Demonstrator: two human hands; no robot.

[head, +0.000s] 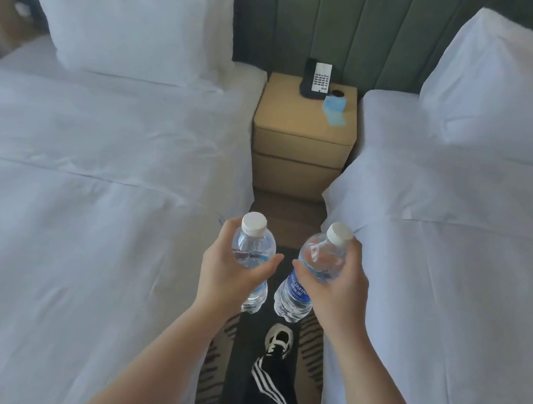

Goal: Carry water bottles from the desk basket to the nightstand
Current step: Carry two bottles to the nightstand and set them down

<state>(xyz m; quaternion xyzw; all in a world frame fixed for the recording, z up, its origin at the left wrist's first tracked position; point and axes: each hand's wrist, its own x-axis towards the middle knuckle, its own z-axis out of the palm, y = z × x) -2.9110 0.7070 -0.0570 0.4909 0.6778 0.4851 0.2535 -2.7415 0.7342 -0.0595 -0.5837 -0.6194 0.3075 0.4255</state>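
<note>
Both hands are out in front of the person, each wrapped round a bottle. Her left hand point(228, 266) has its fingers and thumb curled about the middle of a clear plastic water bottle with a white screw cap point(253, 244), which stands nearly upright, cap toward twelve o'clock. At three o'clock from it, just beside but apart, the right hand point(337, 284) grips a second clear plastic water bottle with a white cap and a blue label point(308, 275); this one tilts, its cap leaning toward one o'clock and its base toward seven. The two thumbs point at each other across a narrow gap.

Straight ahead at twelve o'clock, well apart from the bottles, stands the tan, boxy nightstand with two drawer fronts point(303, 139), set between the two beds against a green padded headboard wall point(363, 29). On its top, toward the back, sits a black desk telephone with a white keypad panel point(317, 78); at its four o'clock lies a pale blue square packet point(335, 109), with a small black round thing point(338, 93) between the two that I cannot make out.

At nine o'clock spreads a bed with white sheets point(93, 180), a white pillow point(130, 17) at its head; at three o'clock is a second white-sheeted bed point(455, 241) with its own white pillow point(508, 80). Below the hands, at six o'clock, a leg in black trousers with white stripes point(269, 387) ends in a black-and-white trainer point(279, 337) on a dark patterned carpet point(235, 366).
</note>
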